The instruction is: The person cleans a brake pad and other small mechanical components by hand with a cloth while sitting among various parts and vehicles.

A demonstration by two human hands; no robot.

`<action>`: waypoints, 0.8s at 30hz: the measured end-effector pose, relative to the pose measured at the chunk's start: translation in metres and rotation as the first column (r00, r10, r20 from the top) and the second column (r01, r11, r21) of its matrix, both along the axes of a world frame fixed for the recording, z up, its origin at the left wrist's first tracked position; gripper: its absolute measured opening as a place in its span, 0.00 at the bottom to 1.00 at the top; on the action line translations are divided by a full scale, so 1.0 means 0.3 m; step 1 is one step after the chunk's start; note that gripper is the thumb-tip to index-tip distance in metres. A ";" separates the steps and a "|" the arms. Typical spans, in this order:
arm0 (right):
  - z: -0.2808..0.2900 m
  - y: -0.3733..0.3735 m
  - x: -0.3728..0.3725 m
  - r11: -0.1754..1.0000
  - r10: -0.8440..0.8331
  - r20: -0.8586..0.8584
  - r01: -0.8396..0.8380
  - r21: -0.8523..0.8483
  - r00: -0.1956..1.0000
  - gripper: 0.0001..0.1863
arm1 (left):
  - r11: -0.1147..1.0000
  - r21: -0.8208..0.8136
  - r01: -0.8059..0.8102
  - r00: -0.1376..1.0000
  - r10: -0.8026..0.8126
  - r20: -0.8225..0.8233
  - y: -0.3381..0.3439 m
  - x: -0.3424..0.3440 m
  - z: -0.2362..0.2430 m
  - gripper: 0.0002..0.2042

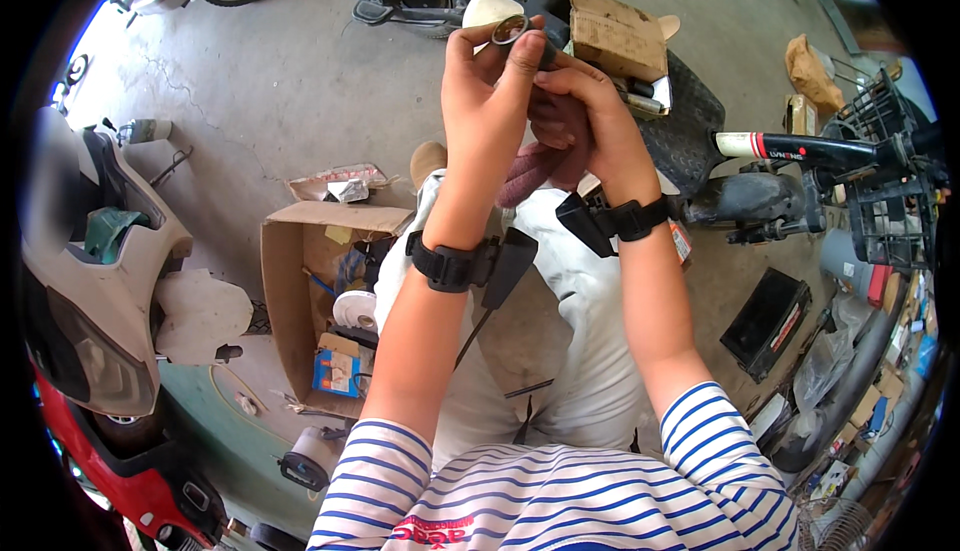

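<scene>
Raised in front of me, my left hand (pixel 488 86) pinches a small round piece with a shiny ring-shaped rim (pixel 510 30) between thumb and fingers. Its exact kind does not show. My right hand (pixel 600 116) is closed right beside it, its fingers curled and meeting the left hand. A reddish-brown cloth (pixel 525 173) bunches under the right palm and hangs down above my knees. Behind the left fingers a cream-white rounded piece (pixel 491 8) shows in part. What the right fingertips touch is partly hidden.
An open cardboard box (pixel 285 306) with parts stands left of my legs. A smaller carton (pixel 618 36) rests on a black scooter ahead. A black battery-like box (pixel 766 323) lies at right. Scooter bodies (pixel 95 261) crowd the left; a basketed bike (pixel 880 151) stands right.
</scene>
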State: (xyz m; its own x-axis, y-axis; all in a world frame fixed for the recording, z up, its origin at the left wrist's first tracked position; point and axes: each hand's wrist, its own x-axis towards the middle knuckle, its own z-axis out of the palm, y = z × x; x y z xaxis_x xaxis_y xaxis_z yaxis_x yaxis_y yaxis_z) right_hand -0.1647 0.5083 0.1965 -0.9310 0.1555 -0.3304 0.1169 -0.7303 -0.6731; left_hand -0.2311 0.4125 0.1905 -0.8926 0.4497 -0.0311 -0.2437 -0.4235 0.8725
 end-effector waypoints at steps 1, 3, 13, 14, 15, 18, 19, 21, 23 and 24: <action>-0.001 0.012 0.007 1.000 -0.001 0.000 0.001 0.001 1.000 0.08 | 1.000 0.001 -0.009 0.997 0.010 -0.078 0.009 0.003 -0.006 0.17; -0.004 0.036 0.019 0.953 0.094 -0.091 -0.117 -0.281 0.991 0.11 | 1.000 0.002 -0.018 0.988 0.019 -0.155 0.016 0.005 -0.010 0.17; 0.000 0.027 0.004 0.991 0.002 -0.082 -0.012 -0.130 0.997 0.13 | 0.975 -0.172 -0.140 0.949 0.083 -0.303 -0.002 -0.013 0.003 0.16; -0.013 0.035 0.002 0.994 0.000 -0.074 -0.008 -0.105 0.997 0.13 | 0.959 -0.252 -0.129 0.964 0.062 -0.257 -0.008 -0.011 0.017 0.16; -0.021 0.038 0.001 0.995 -0.002 -0.073 -0.006 -0.104 0.997 0.13 | 0.937 -0.330 -0.113 0.977 0.044 -0.210 -0.010 -0.009 0.025 0.17; -0.026 0.017 -0.008 0.998 -0.055 -0.039 0.054 -0.016 0.998 0.14 | 0.983 -0.174 -0.060 0.996 0.046 -0.081 -0.013 -0.016 0.014 0.17; -0.016 0.002 -0.010 0.990 -0.098 -0.012 0.099 0.105 0.995 0.15 | 0.983 -0.175 -0.059 0.996 0.046 -0.080 -0.015 -0.018 0.013 0.17; -0.019 -0.009 -0.013 0.965 -0.144 0.012 0.138 0.225 0.989 0.15 | 1.000 0.004 -0.019 0.992 0.018 0.122 -0.021 -0.025 0.013 0.17; -0.033 -0.009 -0.018 0.916 -0.171 -0.072 0.185 0.357 0.983 0.15 | 0.999 0.026 0.025 0.986 -0.029 0.166 -0.022 -0.034 -0.001 0.17; -0.035 -0.014 -0.019 0.915 -0.170 -0.073 0.185 0.358 0.983 0.15 | 0.998 0.045 0.040 0.979 -0.048 0.200 -0.018 -0.033 -0.004 0.16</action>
State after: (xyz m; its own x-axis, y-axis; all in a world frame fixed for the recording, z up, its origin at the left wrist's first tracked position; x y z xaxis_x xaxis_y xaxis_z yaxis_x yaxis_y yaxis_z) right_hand -0.1704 0.5042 0.1859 -0.8878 0.4216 -0.1844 -0.0240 -0.4426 -0.8964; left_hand -0.2410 0.4070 0.1892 -0.8495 0.4927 -0.1886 -0.4312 -0.4423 0.7864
